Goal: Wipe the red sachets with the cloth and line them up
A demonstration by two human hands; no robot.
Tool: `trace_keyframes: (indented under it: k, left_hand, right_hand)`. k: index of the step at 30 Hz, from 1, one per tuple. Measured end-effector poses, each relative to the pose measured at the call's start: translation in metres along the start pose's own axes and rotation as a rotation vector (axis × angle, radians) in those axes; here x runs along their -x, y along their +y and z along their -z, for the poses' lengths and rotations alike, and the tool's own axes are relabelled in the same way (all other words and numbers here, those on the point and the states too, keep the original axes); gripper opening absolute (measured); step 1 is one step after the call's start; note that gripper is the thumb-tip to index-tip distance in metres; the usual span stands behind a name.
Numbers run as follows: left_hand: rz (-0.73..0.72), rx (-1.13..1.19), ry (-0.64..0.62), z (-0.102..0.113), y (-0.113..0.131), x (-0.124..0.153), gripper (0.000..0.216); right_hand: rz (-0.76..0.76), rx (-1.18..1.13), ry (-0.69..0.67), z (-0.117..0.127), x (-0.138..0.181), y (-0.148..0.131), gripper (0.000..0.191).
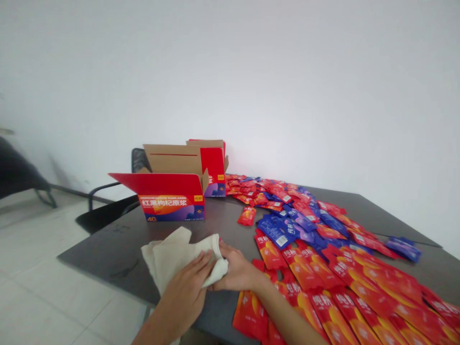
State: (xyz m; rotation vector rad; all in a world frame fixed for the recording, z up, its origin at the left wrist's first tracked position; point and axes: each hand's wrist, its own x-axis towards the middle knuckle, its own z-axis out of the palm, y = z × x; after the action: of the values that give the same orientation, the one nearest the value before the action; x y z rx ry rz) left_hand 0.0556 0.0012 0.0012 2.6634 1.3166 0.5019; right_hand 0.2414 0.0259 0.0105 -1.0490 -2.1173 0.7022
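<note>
A cream cloth (168, 256) lies crumpled on the dark grey table (118, 244) near its front edge. My left hand (187, 290) rests flat on top of the cloth, fingers stretched out. My right hand (237, 270) grips the cloth's right end, fingers curled round it. Just right of my right hand lie several red sachets (316, 287) spread across the table.
Several blue sachets (283, 227) are mixed among the red ones further back. Two open red cartons, the nearer carton (172, 203) and the far carton (213, 167), stand at the back left. A black chair (104, 213) stands beyond the table's left edge, over a pale tiled floor.
</note>
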Motion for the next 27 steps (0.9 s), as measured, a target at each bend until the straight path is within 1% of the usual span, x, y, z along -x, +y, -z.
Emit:
trace_keyframes:
  k: [2, 3, 5, 8, 10, 12, 15, 16, 18, 21, 23, 25, 27]
  left_hand:
    - [0.007, 0.017, -0.032, 0.003, -0.002, 0.013, 0.060]
    - [0.017, 0.024, -0.045, 0.006, -0.001, 0.014, 0.059]
    - [0.035, 0.028, -0.056, 0.011, 0.003, 0.004, 0.058]
    - [0.043, 0.010, -0.043, 0.017, 0.010, -0.023, 0.057]
    - [0.032, -0.008, -0.041, 0.017, 0.011, -0.029, 0.057]
    - [0.010, -0.020, -0.052, 0.014, 0.009, -0.018, 0.058]
    - [0.001, -0.013, -0.069, 0.009, 0.004, 0.010, 0.059]
    - [0.020, -0.013, -0.071, 0.009, 0.004, 0.014, 0.058]
    - [0.059, -0.012, -0.060, 0.010, 0.006, 0.010, 0.057]
    - [0.069, 0.000, -0.038, 0.015, 0.010, -0.019, 0.055]
    - [0.063, 0.014, -0.036, 0.017, 0.010, -0.032, 0.054]
    - [0.048, 0.030, -0.038, 0.016, 0.008, -0.028, 0.056]
    - [0.032, 0.036, -0.047, 0.012, 0.005, -0.011, 0.058]
  right_hand:
    - [0.025, 0.004, -0.004, 0.001, 0.000, 0.000, 0.070]
    - [0.033, 0.000, -0.008, 0.001, 0.000, 0.000, 0.068]
    - [0.039, -0.018, -0.015, 0.002, 0.001, 0.000, 0.068]
    - [0.013, -0.057, -0.034, 0.004, 0.001, -0.002, 0.069]
    - [-0.011, -0.059, -0.040, 0.004, 0.000, -0.003, 0.073]
    - [-0.015, -0.032, -0.034, 0.004, 0.000, -0.002, 0.074]
    - [0.008, 0.020, -0.032, 0.003, 0.000, 0.000, 0.065]
    - [0.013, 0.026, -0.035, 0.003, 0.000, 0.001, 0.063]
    - [0.018, 0.020, -0.040, 0.003, 0.000, 0.000, 0.065]
    - [-0.005, -0.034, -0.039, 0.004, 0.000, -0.001, 0.070]
    - [-0.035, -0.075, -0.039, 0.004, 0.001, -0.001, 0.073]
    - [-0.052, -0.084, -0.036, 0.004, 0.001, -0.001, 0.076]
    - [-0.041, -0.056, -0.036, 0.004, 0.001, -0.002, 0.073]
